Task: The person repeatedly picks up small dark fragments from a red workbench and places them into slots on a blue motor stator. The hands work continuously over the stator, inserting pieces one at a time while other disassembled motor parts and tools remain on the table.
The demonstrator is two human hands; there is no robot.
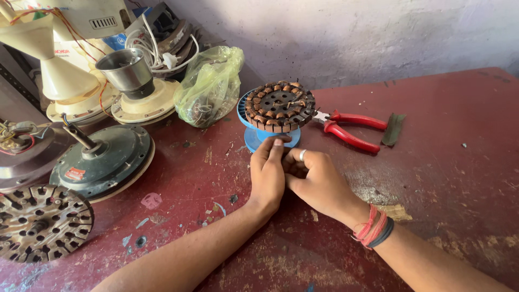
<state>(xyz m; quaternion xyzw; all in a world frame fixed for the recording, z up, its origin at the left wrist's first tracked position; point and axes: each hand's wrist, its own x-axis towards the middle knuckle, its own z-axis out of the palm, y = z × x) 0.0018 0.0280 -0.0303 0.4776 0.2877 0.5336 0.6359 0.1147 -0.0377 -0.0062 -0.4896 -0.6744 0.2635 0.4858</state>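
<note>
On the worn dark-red table (443, 162), a round wound motor stator with copper coils (279, 105) sits on top of a blue plastic spool (254, 138), near the back wall. The left hand (268, 172) lies flat-fingered, its fingertips touching the spool's lower flange. The right hand (316, 178), with a ring on one finger, presses against the left hand; its fingers are curled, and whether they pinch anything cannot be told. Red-handled pliers (350, 127) lie just right of the stator. A translucent yellow-green plastic bag (210, 86) holding tangled wire and small parts stands just left of it.
</note>
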